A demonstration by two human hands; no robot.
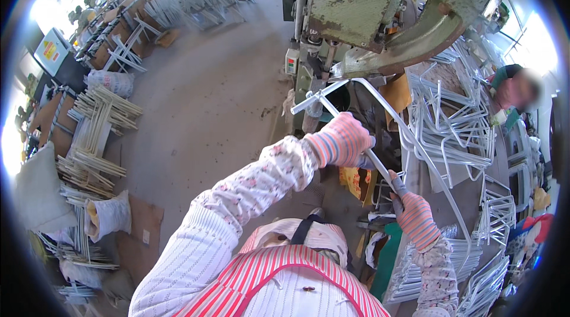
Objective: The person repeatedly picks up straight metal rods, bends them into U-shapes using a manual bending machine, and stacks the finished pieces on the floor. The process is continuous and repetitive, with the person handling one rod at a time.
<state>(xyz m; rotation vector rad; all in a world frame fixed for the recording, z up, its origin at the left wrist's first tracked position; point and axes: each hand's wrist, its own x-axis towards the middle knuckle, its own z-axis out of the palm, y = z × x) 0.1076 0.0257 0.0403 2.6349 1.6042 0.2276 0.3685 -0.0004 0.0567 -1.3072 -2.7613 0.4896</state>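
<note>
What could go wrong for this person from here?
The tubular metal frame appears close to the green press-like machine; if the machine moved, the frame might jolt the left hand and right hand. The frame also overlaps the stacked metal frames in this view and, if close enough, could snag them.

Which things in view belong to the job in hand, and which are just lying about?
Job in hand: metal frame, held by left hand and right hand; probably green machine; possibly piled frames at right.
Apparently lying about: white sack, cardboard sheet at left.
</note>
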